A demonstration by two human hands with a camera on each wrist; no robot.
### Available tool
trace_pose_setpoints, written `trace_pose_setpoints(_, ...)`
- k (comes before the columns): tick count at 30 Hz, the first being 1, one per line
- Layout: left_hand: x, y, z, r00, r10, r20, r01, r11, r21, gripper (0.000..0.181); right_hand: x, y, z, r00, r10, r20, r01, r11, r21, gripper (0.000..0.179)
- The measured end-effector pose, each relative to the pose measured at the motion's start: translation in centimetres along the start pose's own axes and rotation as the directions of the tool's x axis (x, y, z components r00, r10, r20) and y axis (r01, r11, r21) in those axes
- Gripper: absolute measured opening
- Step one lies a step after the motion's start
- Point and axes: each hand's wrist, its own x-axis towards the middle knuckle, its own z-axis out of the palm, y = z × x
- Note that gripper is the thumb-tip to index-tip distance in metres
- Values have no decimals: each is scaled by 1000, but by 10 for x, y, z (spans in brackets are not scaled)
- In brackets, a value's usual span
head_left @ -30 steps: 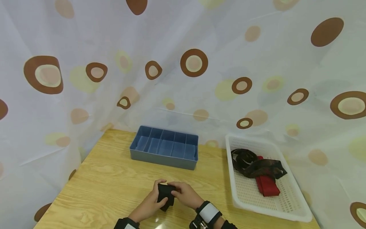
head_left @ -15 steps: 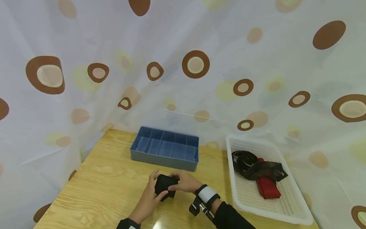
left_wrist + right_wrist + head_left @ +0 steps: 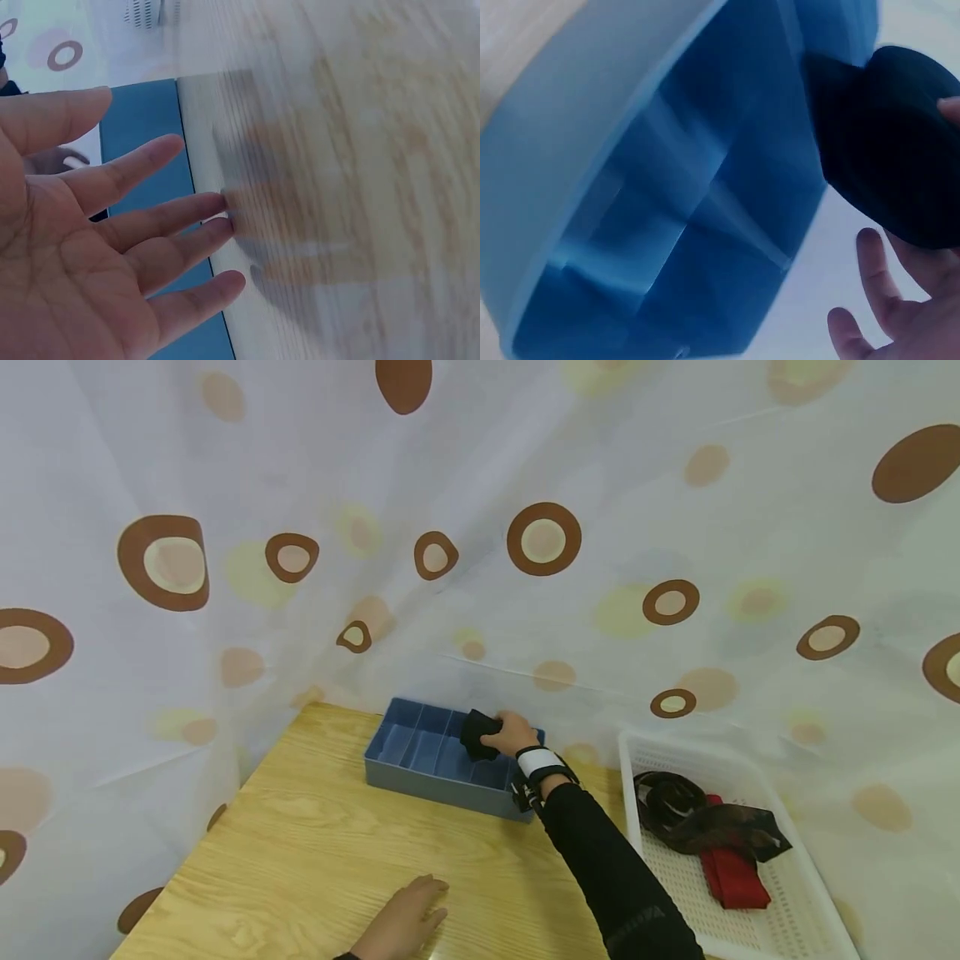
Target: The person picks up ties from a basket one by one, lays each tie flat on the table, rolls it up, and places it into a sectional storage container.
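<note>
My right hand [image 3: 516, 734] grips a folded black cloth [image 3: 476, 735] over the right part of the blue divided box [image 3: 431, 787]. Seen from the right wrist, the black cloth [image 3: 892, 150] is a dark, rounded bundle beside the box wall [image 3: 547, 157], with thumb and fingers of the right hand [image 3: 922, 322] about it. Whether the cloth touches the box floor cannot be told. My left hand [image 3: 405, 917] is low over the near part of the table, holding nothing. In the left wrist view, the fingers of that left hand [image 3: 97, 240] are spread.
A white perforated basket [image 3: 628, 797] stands at the right with a dark, shiny strip of fabric [image 3: 723, 831] and a folded red cloth [image 3: 735, 878]. The wooden table [image 3: 300, 835] meets a patterned curtain [image 3: 480, 635] behind the box.
Both hands were on the black cloth near the table's front. The left hand has let go and dropped back; the right hand has carried the cloth forward to the box.
</note>
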Motion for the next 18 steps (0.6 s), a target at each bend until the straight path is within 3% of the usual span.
trace_pose_setpoints(6,-3,4,0,1000,-7,8,7,1000,26,36,23,34,15,987,97,125,-80,988,-134,56)
trace_pose_setpoints(11,-4,4,-2,1000,8,-5,-8,998,64,35,53,73,45,982,38,184,5,974,-228,60)
trace_pose_setpoints(14,-4,4,-3,1000,17,-8,-17,997,70,34,47,68,47,974,30,224,41,951,-306,51)
trace_pose_setpoints(15,-4,5,-4,1000,18,-6,-17,997,77,34,37,56,42,966,58,254,29,945,-325,46)
trace_pose_setpoints(18,-5,5,-3,1000,14,0,-14,997,77,34,11,37,35,957,42,286,66,932,-356,37)
